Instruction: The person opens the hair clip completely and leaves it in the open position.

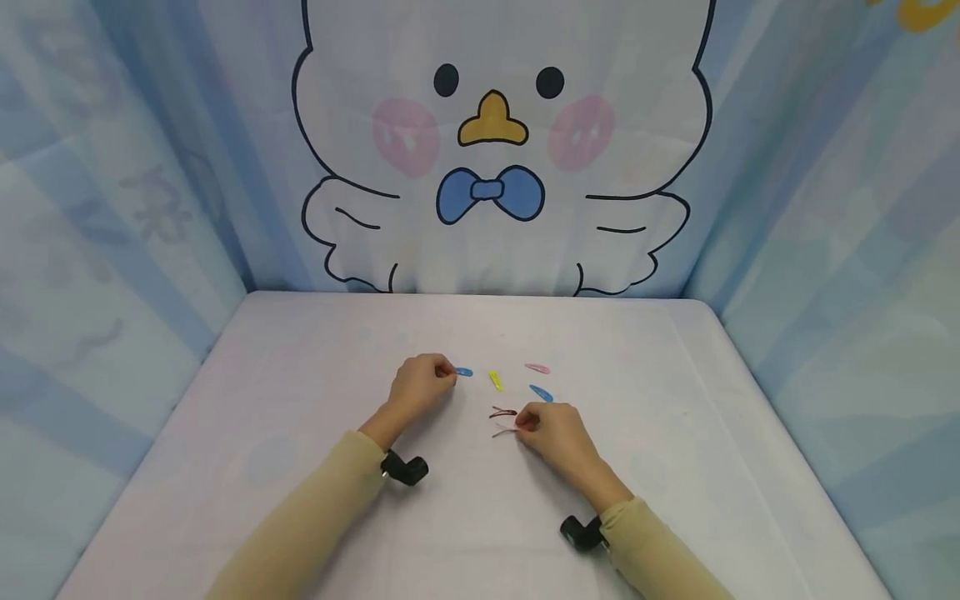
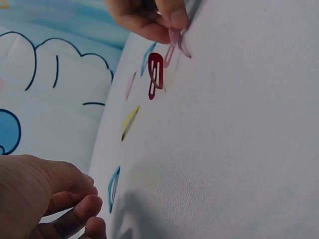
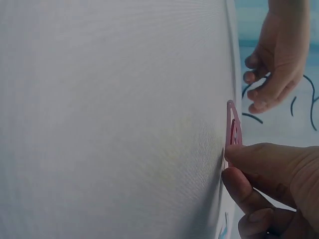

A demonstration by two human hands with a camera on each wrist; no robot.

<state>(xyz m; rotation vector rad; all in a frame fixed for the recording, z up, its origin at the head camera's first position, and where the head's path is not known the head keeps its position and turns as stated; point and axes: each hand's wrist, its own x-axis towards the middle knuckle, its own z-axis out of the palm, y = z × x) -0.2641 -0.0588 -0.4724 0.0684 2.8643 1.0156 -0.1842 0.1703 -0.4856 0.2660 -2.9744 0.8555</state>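
One pink snap hair clip (image 3: 229, 127) pinched in right grip (image 1: 558, 435) | left grip (image 1: 423, 383) relaxed, empty | beside blue clip (image 1: 465, 372) nearest bench's (image 1: 465, 542) left edge

Your head cam looks forward and down from farthest out, covering tabletop (image 1: 712, 417) and curtain (image 1: 840, 208). Your left wrist cam (image 1: 406, 469) sits close, rolled so the curtain lands frame left, looking past your left hand (image 2: 47, 196) to your right hand (image 2: 147, 19). Your right wrist cam (image 1: 581, 533), also close, rolled the other way, curtain frame right. Wrist views share both hands and the pink clip (image 3: 234, 127).
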